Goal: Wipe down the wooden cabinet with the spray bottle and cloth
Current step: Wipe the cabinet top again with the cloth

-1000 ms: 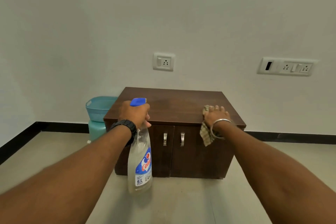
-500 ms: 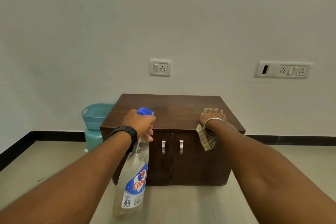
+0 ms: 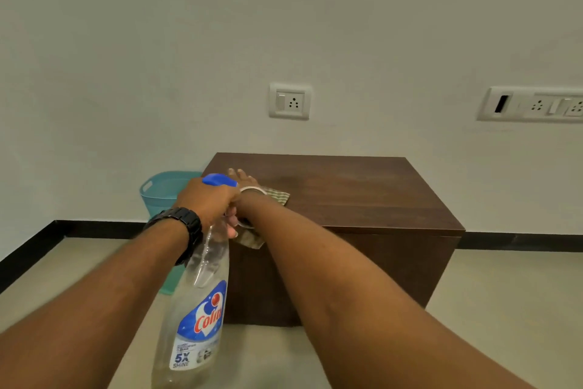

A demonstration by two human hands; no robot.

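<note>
The right hand (image 3: pixel 244 179) has slid from the right end to the left end of the dark brown wooden cabinet (image 3: pixel 356 196), its fingers flat on the checked green cloth (image 3: pixel 277 196) trailing behind its wrist. The left hand (image 3: pixel 206 199) stays clamped around the clear plastic spray bottle (image 3: pixel 198 303), hanging below its fingers.

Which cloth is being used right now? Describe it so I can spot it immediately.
Find the dark wooden cabinet against the wall. On its top near the left edge, the right hand presses a checked cloth, the only fabric there.
</note>
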